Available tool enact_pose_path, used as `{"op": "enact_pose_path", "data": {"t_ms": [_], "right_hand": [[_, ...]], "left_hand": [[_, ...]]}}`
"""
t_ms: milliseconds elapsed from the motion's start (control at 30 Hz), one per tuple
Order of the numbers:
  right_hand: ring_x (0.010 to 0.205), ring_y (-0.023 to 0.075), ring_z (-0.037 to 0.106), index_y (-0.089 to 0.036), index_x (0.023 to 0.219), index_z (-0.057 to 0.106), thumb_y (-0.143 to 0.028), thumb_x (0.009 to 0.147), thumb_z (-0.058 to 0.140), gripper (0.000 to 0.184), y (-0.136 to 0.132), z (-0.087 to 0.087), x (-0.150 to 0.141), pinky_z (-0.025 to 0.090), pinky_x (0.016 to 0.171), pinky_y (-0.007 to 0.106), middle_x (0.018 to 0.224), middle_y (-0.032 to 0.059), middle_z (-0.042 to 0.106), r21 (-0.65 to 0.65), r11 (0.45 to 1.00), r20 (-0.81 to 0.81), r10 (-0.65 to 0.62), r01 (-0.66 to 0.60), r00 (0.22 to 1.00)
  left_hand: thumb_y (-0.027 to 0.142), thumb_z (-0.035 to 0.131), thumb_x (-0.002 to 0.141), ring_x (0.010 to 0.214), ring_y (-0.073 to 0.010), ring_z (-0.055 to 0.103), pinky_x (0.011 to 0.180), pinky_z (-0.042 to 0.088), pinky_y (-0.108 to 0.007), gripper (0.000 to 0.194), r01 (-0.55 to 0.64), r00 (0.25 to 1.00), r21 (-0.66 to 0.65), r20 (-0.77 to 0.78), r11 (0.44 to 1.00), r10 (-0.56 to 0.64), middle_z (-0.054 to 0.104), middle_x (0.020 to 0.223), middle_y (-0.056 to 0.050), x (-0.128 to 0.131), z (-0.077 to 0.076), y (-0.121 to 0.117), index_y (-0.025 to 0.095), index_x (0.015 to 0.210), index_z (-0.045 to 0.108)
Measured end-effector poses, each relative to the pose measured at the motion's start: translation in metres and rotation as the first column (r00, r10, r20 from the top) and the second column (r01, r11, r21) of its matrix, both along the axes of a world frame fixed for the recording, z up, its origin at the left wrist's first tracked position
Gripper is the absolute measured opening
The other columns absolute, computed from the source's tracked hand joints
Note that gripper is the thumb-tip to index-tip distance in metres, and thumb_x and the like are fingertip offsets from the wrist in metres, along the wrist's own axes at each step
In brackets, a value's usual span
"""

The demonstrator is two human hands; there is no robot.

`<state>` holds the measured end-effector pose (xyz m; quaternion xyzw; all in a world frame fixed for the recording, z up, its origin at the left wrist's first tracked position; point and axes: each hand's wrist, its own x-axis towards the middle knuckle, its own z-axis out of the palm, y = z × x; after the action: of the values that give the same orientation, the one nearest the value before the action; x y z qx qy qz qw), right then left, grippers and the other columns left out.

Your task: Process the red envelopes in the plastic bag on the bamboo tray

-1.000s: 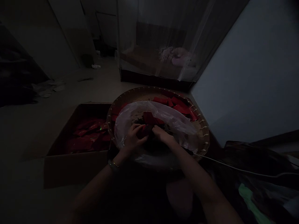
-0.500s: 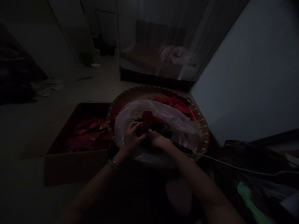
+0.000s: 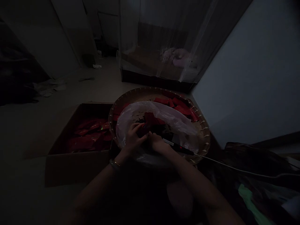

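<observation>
In the dim head view my left hand (image 3: pixel 134 139) grips a small red packet (image 3: pixel 144 128) between thumb and fingers. My right hand (image 3: pixel 156 142) is closed, its fingertips close to the packet's near edge; what they pinch is hidden. Behind the held packet another dark red packet (image 3: pixel 152 118) lies within a crumpled clear plastic bag (image 3: pixel 126 115), among dark loose bits. Just right of my right hand is a slim black corded tool (image 3: pixel 184 150) with a pale strip and a red spot. The bag spreads over a round woven tray (image 3: pixel 206 134).
More red packets (image 3: pixel 182 109) lie at the tray's far right. A cardboard box (image 3: pixel 75 168) to the left holds many red packets (image 3: pixel 87 136). A white cord (image 3: pixel 234 167) runs right from the tool. Beyond are a netted bed (image 3: pixel 159 59) and a pale wall (image 3: pixel 253 81).
My right hand has shifted slightly, its fingers drawn closer to my left hand. More of the tool's pale strip shows now. The left hand's grip looks the same.
</observation>
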<state>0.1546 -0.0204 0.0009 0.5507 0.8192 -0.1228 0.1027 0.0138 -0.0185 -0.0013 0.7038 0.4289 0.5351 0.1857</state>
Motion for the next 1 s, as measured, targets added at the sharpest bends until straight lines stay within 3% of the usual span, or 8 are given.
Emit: {"op": "enact_pose_path", "data": {"t_ms": [233, 367, 500, 767, 867, 1000], "right_hand": [[0.093, 0.0206, 0.062, -0.016, 0.125, 0.048, -0.014, 0.085, 0.043, 0.040, -0.001, 0.010, 0.004, 0.046, 0.077, 0.027, 0.116, 0.0147, 0.057, -0.031, 0.999, -0.102, -0.025, 0.022, 0.994], [0.092, 0.0225, 0.062, -0.016, 0.127, 0.046, -0.019, 0.082, 0.050, 0.045, -0.007, 0.006, 0.000, 0.048, 0.075, 0.029, 0.120, 0.0162, 0.055, -0.006, 1.000, -0.082, 0.020, -0.021, 0.996], [0.092, 0.0239, 0.062, -0.017, 0.122, 0.051, -0.017, 0.086, 0.044, 0.037, -0.007, -0.002, -0.004, 0.048, 0.072, 0.030, 0.115, 0.0163, 0.058, -0.008, 0.999, -0.043, 0.033, -0.034, 0.999], [0.091, 0.0206, 0.062, -0.015, 0.116, 0.054, -0.021, 0.079, 0.054, 0.037, -0.007, 0.013, 0.011, 0.046, 0.076, 0.027, 0.112, 0.0124, 0.057, 0.042, 0.999, -0.143, 0.017, -0.011, 0.990], [0.093, 0.0212, 0.061, -0.014, 0.114, 0.057, -0.017, 0.083, 0.048, 0.032, -0.009, 0.010, 0.007, 0.046, 0.076, 0.027, 0.109, 0.0130, 0.060, 0.011, 0.999, -0.137, 0.037, -0.036, 0.990], [0.093, 0.0199, 0.062, -0.012, 0.106, 0.062, -0.011, 0.082, 0.046, 0.029, -0.007, 0.013, 0.009, 0.045, 0.079, 0.026, 0.103, 0.0122, 0.064, -0.001, 0.999, -0.269, -0.049, 0.051, 0.962]], "left_hand": [[0.023, 0.068, 0.071, 0.095, -0.0187, 0.058, 0.081, 0.052, -0.032, 0.039, -0.009, 1.000, -0.014, 0.002, 1.000, 0.009, 0.056, 0.103, -0.006, 0.001, 0.002, -0.002, 0.019, 0.109, 0.059], [0.023, 0.068, 0.070, 0.096, -0.0188, 0.057, 0.082, 0.051, -0.033, 0.040, 0.006, 1.000, -0.017, 0.010, 1.000, -0.006, 0.056, 0.104, -0.007, 0.000, 0.002, -0.001, 0.018, 0.109, 0.059], [0.024, 0.069, 0.069, 0.097, -0.0193, 0.058, 0.082, 0.052, -0.033, 0.042, 0.011, 1.000, -0.030, 0.018, 0.999, -0.011, 0.056, 0.105, -0.007, -0.001, 0.000, -0.001, 0.020, 0.110, 0.059], [0.025, 0.069, 0.070, 0.098, -0.0199, 0.058, 0.081, 0.053, -0.033, 0.042, 0.012, 0.999, -0.028, 0.033, 1.000, -0.011, 0.056, 0.105, -0.007, 0.000, -0.003, 0.000, 0.020, 0.111, 0.059], [0.024, 0.068, 0.070, 0.098, -0.0195, 0.057, 0.081, 0.052, -0.034, 0.043, 0.009, 1.000, -0.016, 0.028, 1.000, -0.009, 0.056, 0.106, -0.007, -0.001, -0.005, 0.001, 0.020, 0.112, 0.059], [0.025, 0.068, 0.071, 0.097, -0.0192, 0.057, 0.081, 0.052, -0.033, 0.043, 0.022, 1.000, -0.028, 0.007, 0.999, -0.022, 0.056, 0.106, -0.007, -0.002, -0.003, 0.000, 0.020, 0.112, 0.058]]}}
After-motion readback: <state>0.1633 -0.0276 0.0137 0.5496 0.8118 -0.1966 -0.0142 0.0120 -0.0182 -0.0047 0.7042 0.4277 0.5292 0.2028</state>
